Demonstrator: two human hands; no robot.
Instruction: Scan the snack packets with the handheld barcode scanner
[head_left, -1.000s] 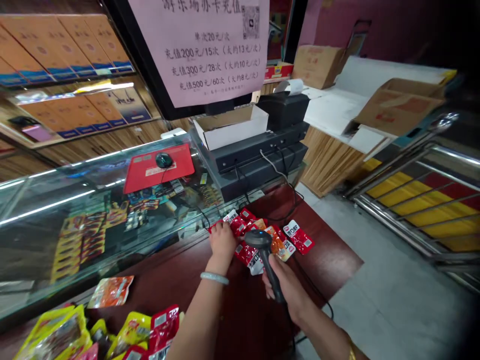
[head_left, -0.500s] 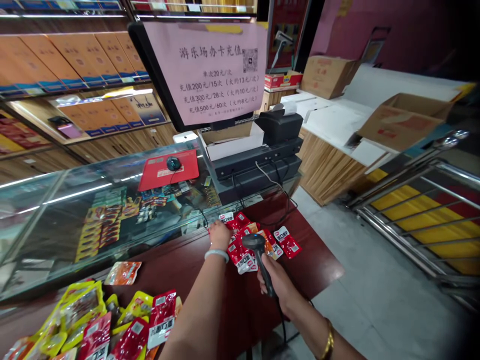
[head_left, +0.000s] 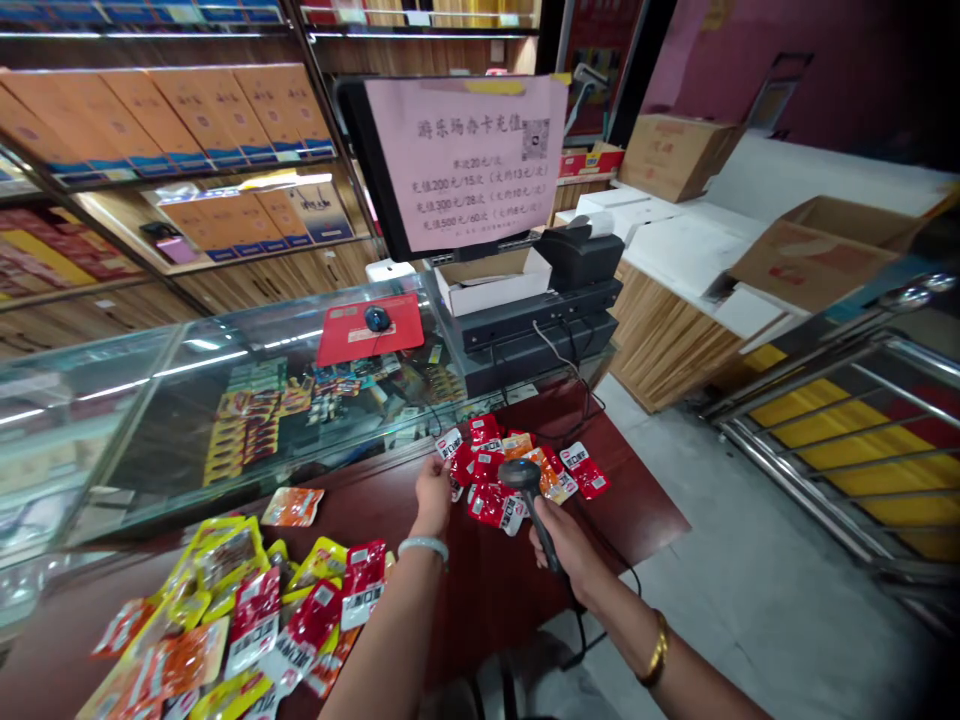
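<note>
My right hand (head_left: pixel 564 545) grips a black handheld barcode scanner (head_left: pixel 525 490), its head pointing down at a cluster of small red and orange snack packets (head_left: pixel 517 470) on the dark red counter (head_left: pixel 480 590). My left hand (head_left: pixel 433 495) rests at the left edge of that cluster, fingers touching a red packet; whether it holds the packet is unclear. A pale bracelet sits on my left wrist, a gold bangle on my right. The scanner's cable trails off the counter's edge.
A pile of yellow and red snack packets (head_left: pixel 247 610) lies at the lower left. Behind is a glass display case (head_left: pixel 187 420) with a red mouse pad and mouse (head_left: pixel 375 320), a cash register with monitor (head_left: pixel 525 300) and a pink notice. Metal railings (head_left: pixel 847 420) stand right.
The view has pulled back and shifted, showing more of the left packet pile. My left hand has drawn slightly toward me at the cluster's edge. The scanner stays over the packets.
</note>
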